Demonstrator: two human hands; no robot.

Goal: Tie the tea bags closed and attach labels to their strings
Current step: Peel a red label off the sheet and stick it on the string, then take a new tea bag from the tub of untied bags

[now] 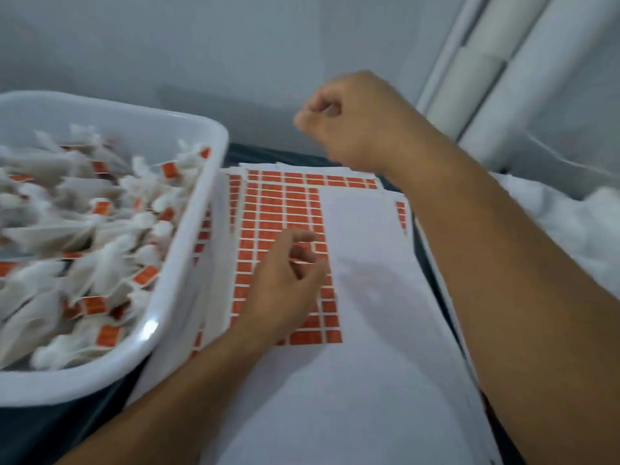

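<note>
A sheet of orange labels (268,213) lies in the middle on a stack of white sheets. My left hand (285,280) rests on this sheet with its fingers loosely curled over the labels; whether it pinches one is too blurred to tell. My right hand (349,119) is raised above the far end of the sheets, fingers curled in a fist, and nothing is visibly in it. A white plastic tub (188,250) at the left holds several tied white tea bags (100,263) with orange labels on their strings.
A bare white backing sheet (362,263) covers the right part of the label sheets. White cloth or bags (577,223) lie at the right edge. White rolls (486,78) lean against the wall at the back right. The surface underneath is dark.
</note>
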